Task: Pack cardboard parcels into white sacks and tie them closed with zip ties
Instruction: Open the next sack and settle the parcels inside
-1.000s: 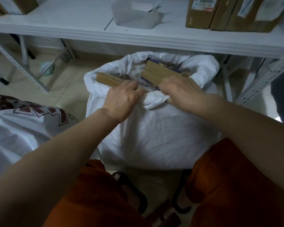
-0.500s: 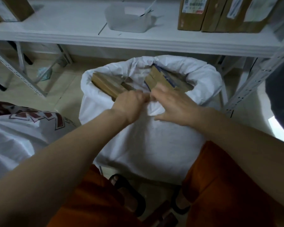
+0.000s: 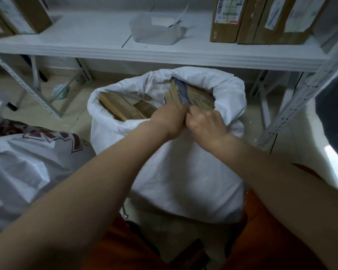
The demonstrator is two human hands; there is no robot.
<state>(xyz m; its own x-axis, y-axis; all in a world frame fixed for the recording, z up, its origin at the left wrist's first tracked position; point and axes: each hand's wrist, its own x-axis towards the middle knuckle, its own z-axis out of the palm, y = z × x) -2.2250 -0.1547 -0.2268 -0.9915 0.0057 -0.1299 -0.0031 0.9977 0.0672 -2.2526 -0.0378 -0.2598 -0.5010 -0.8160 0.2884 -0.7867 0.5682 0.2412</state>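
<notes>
A white sack [image 3: 183, 172] stands open on the floor between my knees. Its rolled rim shows cardboard parcels [image 3: 121, 106] inside, one with blue tape [image 3: 195, 96] on the right. My left hand [image 3: 168, 121] and my right hand [image 3: 205, 123] are side by side at the near rim, knuckles touching. Both have their fingers closed on the sack's near edge. The fingertips are hidden in the fabric.
A white shelf [image 3: 164, 55] runs above the sack, carrying a small white tray [image 3: 154, 32] with thin ties and upright cardboard boxes [image 3: 261, 20] at the right. Another filled white sack with red print [image 3: 27, 168] lies at my left. A metal shelf post [image 3: 300, 102] stands to the right.
My hands have come together from apart and moved to the middle of the near rim, bunching the fabric there. The view has shifted slightly downward.
</notes>
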